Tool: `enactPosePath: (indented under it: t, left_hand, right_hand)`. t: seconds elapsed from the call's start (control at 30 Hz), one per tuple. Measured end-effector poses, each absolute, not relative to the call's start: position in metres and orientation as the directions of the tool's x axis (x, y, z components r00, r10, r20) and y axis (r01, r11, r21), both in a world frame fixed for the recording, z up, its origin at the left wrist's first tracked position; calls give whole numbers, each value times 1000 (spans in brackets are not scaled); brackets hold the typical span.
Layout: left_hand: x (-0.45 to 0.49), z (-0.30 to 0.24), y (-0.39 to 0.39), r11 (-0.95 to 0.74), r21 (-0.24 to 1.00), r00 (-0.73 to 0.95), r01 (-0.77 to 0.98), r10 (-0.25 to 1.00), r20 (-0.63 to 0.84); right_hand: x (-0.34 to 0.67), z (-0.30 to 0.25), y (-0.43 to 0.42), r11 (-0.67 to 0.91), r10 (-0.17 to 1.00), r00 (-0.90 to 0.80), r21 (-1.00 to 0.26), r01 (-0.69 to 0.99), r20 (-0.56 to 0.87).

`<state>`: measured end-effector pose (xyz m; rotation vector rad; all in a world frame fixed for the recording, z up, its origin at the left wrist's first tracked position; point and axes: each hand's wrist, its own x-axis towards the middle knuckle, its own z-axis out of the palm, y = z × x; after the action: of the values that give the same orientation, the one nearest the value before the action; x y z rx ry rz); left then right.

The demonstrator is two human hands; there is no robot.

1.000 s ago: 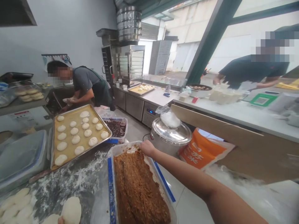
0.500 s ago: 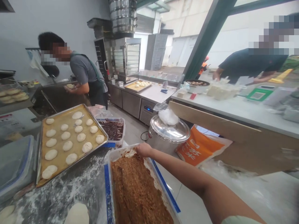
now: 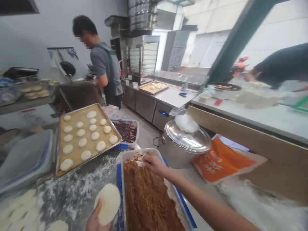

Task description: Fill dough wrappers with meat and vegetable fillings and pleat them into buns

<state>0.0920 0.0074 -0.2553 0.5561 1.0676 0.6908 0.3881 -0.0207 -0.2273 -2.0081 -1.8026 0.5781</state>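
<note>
On my left hand point(image 3: 95, 219), at the bottom of the view, lies a round flat dough wrapper point(image 3: 110, 202); the thumb presses on its face. My right hand point(image 3: 155, 165) is closed around a pale, flat spatula point(image 3: 139, 163), whose blade touches the filling at the far end of a plastic tub. Reddish-brown filling point(image 3: 146, 195) takes up most of that tub point(image 3: 123, 183). More dough wrappers point(image 3: 20, 210) lie on the floured worktop point(image 3: 69, 192) at lower left.
A tray point(image 3: 90, 158) of shaped dough rounds stands beyond the worktop. Behind it sits a tub of dark filling point(image 3: 125, 130). A lidded steel pot point(image 3: 185, 141) and an orange bag point(image 3: 216, 160) are at right. One co-worker point(image 3: 106, 64) stands at back left, another person point(image 3: 286, 65) at right.
My view has turned left. The left hand has come into view with the dough wrapper, which is lifted. My right hand has moved from the tub's far rim over the filling, showing the spatula.
</note>
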Motion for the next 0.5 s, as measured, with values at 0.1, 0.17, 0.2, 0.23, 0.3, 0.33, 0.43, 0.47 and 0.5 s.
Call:
enactPosePath:
  t: [0.1, 0.17, 0.2, 0.23, 0.3, 0.33, 0.43, 0.47, 0.5]
  left_hand:
    - [116, -248, 12, 707, 574, 426, -415, 708, -564]
    - [132, -234, 14, 722, 457, 501, -519, 690, -522]
    - [139, -225, 14, 724, 414, 516, -552, 686, -514]
    - [144, -217, 14, 717, 382, 516, -583, 690, -508]
    - [152, -204, 11, 714, 338, 510, -613, 684, -521]
    - [154, -200, 10, 717, 325, 505, -617, 677, -535]
    - [152, -199, 5, 722, 329, 462, -609, 660, -593]
    - [149, -203, 5, 710, 347, 435, -613, 670, -602]
    - [146, -207, 6, 690, 367, 405, -623, 687, -604]
  right_hand:
    - [349, -211, -39, -7, 999, 42, -695, 719, 33]
    - [326, -207, -51, 55, 993, 42, -753, 656, 109]
    - [317, -207, -57, 86, 988, 37, -742, 664, 148]
    - [308, -208, -62, 116, 983, 24, -711, 693, 184]
    - [295, -208, -72, 154, 975, -20, -608, 779, 221]
    - [291, -207, -77, 160, 975, -41, -554, 817, 220]
    - [292, -200, -89, 154, 984, -90, -472, 868, 154]
    - [298, -197, -92, 121, 991, -85, -465, 877, 99]
    - [306, -195, -95, 63, 998, -56, -455, 888, 29]
